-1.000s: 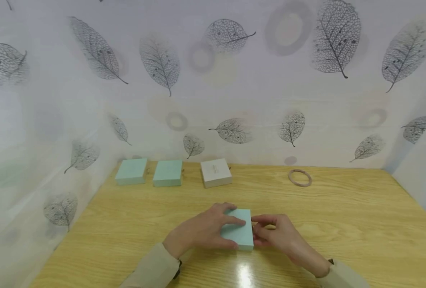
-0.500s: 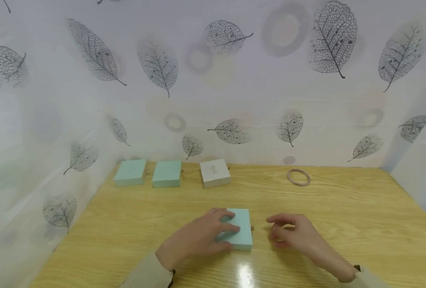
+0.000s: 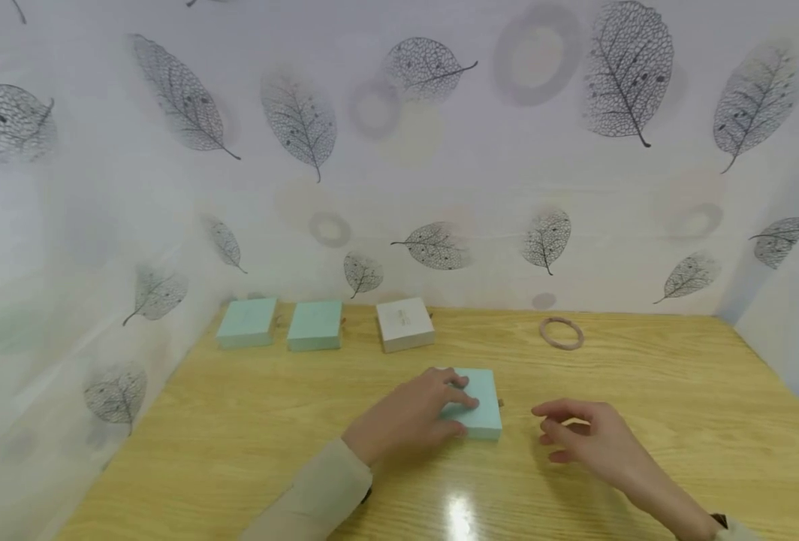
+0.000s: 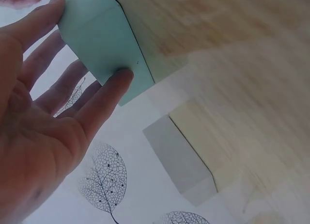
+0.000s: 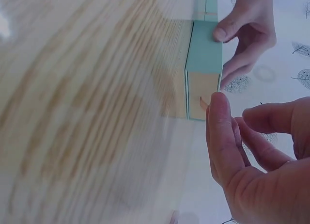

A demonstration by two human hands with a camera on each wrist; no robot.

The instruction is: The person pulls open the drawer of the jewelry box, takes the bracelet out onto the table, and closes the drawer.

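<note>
A mint-green box point(image 3: 482, 412) lies flat on the wooden table, a small pull tab on its right end. My left hand point(image 3: 416, 413) holds it from the left, fingers over its top and thumb at the near side. In the left wrist view, fingertips press the green face of this box point(image 4: 104, 47). My right hand point(image 3: 595, 439) hovers to the right of the box, fingers loosely bent and holding nothing. The right wrist view shows the pale end of the box point(image 5: 196, 86) with its tab beyond my right fingers point(image 5: 225, 136).
Along the back of the table point(image 3: 676, 391) stand two more mint-green boxes, the left one point(image 3: 247, 319) and the right one point(image 3: 315, 323), then a white box point(image 3: 405, 323). A brownish-pink ring point(image 3: 562, 347) lies at the back right. Behind hangs a leaf-patterned cloth point(image 3: 440, 173).
My right hand has drawn away to the right from the box's tab end. My left hand and the mint-green box have shifted forward and to the right.
</note>
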